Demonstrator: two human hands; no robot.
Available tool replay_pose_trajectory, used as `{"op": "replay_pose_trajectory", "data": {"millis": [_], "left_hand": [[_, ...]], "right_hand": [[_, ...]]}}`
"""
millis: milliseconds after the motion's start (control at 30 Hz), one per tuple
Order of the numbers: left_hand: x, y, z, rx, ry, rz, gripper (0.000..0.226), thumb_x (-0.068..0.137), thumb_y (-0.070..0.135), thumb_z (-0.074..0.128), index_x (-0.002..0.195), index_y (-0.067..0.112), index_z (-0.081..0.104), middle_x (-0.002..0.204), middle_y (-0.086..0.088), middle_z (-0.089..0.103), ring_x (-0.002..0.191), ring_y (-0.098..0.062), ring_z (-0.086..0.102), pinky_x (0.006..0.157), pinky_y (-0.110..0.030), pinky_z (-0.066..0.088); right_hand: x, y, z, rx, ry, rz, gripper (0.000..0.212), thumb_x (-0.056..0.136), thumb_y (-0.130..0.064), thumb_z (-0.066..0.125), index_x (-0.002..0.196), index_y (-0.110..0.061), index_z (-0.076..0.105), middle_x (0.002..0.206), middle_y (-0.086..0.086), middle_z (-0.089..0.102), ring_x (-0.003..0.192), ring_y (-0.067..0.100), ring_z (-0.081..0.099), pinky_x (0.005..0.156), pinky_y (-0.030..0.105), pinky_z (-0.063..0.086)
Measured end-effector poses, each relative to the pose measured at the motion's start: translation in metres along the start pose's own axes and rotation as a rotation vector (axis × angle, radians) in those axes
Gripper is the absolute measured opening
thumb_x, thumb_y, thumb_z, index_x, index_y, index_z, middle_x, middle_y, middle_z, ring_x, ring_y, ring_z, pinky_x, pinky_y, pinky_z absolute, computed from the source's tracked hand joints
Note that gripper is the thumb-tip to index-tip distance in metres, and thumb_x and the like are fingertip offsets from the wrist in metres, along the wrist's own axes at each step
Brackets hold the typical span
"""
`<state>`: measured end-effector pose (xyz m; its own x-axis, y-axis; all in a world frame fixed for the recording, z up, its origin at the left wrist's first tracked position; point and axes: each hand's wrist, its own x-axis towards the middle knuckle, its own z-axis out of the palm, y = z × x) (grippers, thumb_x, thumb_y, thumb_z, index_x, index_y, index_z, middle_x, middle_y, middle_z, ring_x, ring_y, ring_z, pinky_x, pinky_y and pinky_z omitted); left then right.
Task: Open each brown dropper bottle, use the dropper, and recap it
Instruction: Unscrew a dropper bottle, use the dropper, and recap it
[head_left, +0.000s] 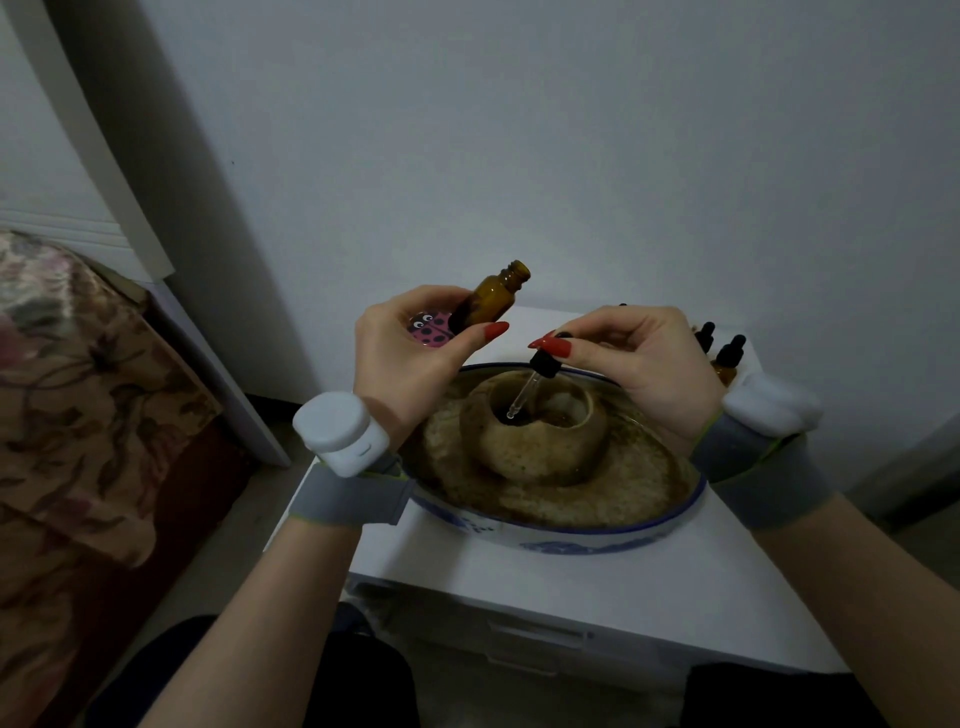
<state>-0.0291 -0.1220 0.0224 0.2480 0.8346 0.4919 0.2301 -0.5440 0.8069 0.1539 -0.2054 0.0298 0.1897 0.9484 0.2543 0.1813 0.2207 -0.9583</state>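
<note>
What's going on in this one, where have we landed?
A person is mid-use on one dropper bottle. The left hand holds the open brown bottle tilted, its cap off. The right hand pinches the dropper, whose glass tip points down into the hollow of a stone-like piece in the blue-rimmed dish. More capped bottles stand behind the right hand.

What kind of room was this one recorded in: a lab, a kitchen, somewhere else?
Most likely a bedroom or other room at home, not a lab. A bed with a floral cover stands at the left, the work sits on a small white cabinet against a plain wall, and the dish is a household blue-and-white bowl.
</note>
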Motion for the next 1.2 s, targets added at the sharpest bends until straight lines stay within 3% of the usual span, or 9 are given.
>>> {"op": "replay_pose_trajectory", "data": {"millis": [400,733,1200], "left_hand": [[0.0014,-0.0025,-0.0030,-0.004,0.007,-0.004,0.026,0.075,0.027,0.079,0.099,0.017,0.072,0.088,0.019,0.065,0.084,0.020,0.057,0.071,0.006,0.037],[0.0016,-0.0023,-0.0066,0.005,0.002,-0.023,0.024,0.075,0.029,0.079,0.097,0.023,0.071,0.089,0.019,0.066,0.085,0.019,0.057,0.072,0.005,0.036],[0.0021,-0.0031,-0.0066,0.012,0.007,-0.030,0.026,0.075,0.029,0.079,0.098,0.020,0.072,0.089,0.016,0.067,0.085,0.018,0.057,0.072,0.005,0.037]], "right_hand": [[0.0012,0.0024,0.0058,-0.023,0.019,0.014,0.024,0.069,-0.027,0.074,0.089,-0.013,0.076,0.086,0.003,0.075,0.084,0.018,0.071,0.077,0.029,0.058],[0.0029,0.0044,0.0059,-0.026,0.012,0.028,0.011,0.076,-0.015,0.074,0.087,-0.015,0.076,0.085,0.001,0.075,0.083,0.016,0.070,0.075,0.025,0.057],[0.0042,0.0048,0.0087,-0.025,0.019,0.013,0.019,0.069,-0.028,0.075,0.084,-0.019,0.077,0.085,0.002,0.075,0.085,0.020,0.070,0.080,0.033,0.058]]}}
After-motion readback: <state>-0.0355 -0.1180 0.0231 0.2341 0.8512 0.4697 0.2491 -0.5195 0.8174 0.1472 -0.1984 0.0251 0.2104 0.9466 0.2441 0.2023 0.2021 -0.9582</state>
